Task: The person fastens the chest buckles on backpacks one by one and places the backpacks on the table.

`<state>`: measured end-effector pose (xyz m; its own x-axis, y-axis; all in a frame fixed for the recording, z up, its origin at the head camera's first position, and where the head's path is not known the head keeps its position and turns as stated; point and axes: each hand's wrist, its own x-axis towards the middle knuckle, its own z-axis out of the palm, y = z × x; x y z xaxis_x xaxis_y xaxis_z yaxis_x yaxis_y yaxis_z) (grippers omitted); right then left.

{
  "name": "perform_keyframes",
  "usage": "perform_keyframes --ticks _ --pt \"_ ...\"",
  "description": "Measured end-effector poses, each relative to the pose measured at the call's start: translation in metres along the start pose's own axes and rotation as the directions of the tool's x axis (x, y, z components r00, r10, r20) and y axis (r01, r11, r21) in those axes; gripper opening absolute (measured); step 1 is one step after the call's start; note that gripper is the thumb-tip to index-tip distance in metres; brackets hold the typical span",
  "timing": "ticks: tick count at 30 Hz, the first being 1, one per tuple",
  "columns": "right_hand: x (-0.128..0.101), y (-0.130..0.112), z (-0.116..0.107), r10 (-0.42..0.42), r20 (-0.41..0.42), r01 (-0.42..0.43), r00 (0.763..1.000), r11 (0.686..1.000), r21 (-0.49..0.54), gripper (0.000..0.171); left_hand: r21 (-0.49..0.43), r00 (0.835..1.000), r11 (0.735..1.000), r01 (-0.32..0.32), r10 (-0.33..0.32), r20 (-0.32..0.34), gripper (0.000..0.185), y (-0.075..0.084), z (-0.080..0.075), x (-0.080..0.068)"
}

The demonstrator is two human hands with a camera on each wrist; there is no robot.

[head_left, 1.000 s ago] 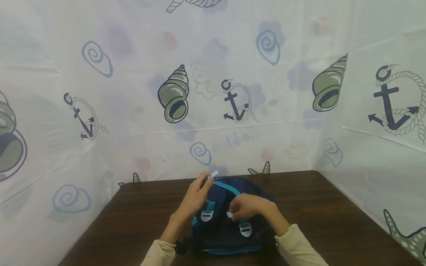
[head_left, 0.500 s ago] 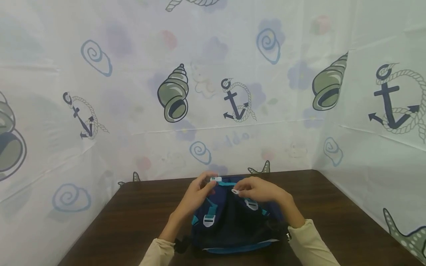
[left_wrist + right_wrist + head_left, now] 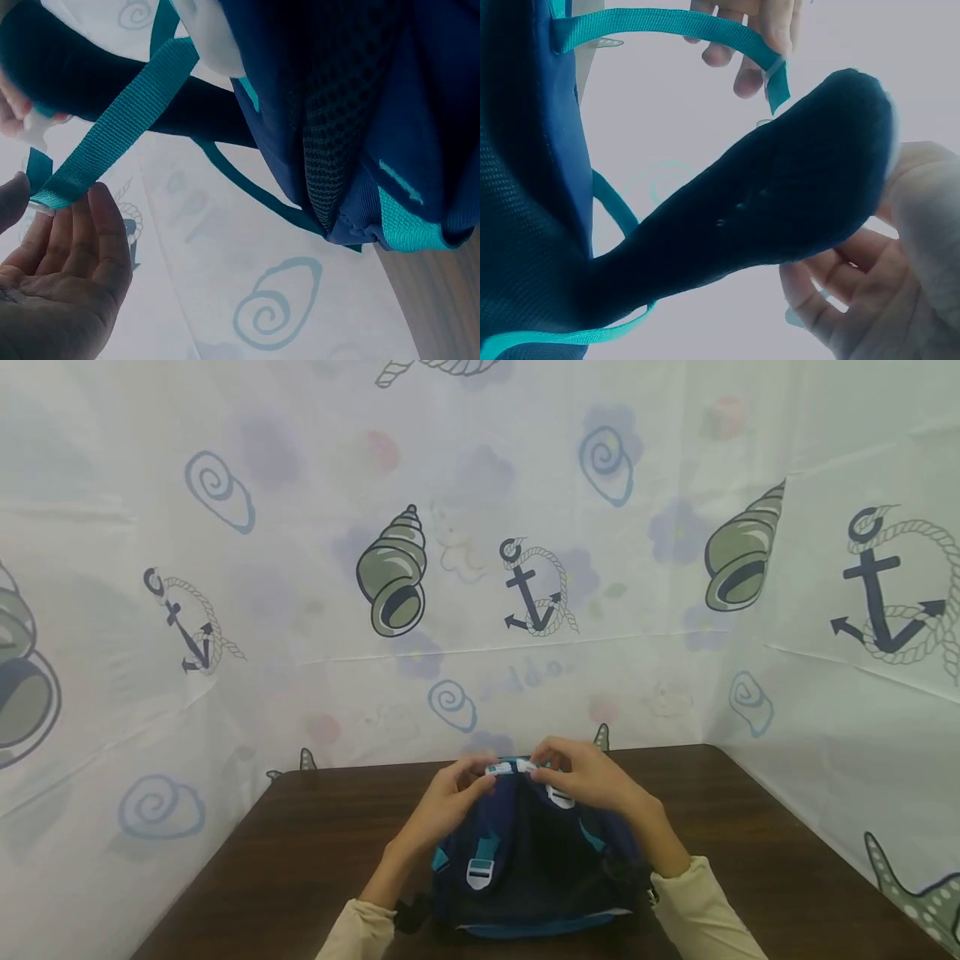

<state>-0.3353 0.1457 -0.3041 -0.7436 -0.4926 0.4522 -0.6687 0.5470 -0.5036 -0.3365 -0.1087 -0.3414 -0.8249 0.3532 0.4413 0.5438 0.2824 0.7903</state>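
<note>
Both hands have risen to the backpack top: left hand and right hand each pinch a buckle half; misaligned, they could slip apart

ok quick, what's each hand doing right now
Left hand: pinches a white buckle piece on a teal strap of the backpack.
Right hand: pinches the other white buckle piece.

We read no text, brand or number anywhere; faint marks on the printed sheet stay illegible.
</note>
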Motion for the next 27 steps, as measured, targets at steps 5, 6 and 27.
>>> perform_keyframes --ticks 5,6,27 --pt "0.0003 -0.0014 0.0007 -0.016 -0.012 0.016 1.0 1.0 -0.008 0.018 0.009 1.0 1.0 0.018 -0.018 0.01 0.03 0.001 0.0017 -0.0005" --pt "0.0005 -0.0022 0.0005 -0.017 -0.008 0.017 1.0 1.0 -0.01 0.018 0.011 1.0 1.0 0.022 -0.022 0.014 0.03 0.0013 0.0016 -0.0008" --pt "0.0002 -0.0033 0.0032 -0.029 0.025 0.03 0.999 0.999 -0.017 0.02 0.087 0.999 0.996 0.012 -0.016 0.046 0.031 0.0036 0.0011 -0.003"
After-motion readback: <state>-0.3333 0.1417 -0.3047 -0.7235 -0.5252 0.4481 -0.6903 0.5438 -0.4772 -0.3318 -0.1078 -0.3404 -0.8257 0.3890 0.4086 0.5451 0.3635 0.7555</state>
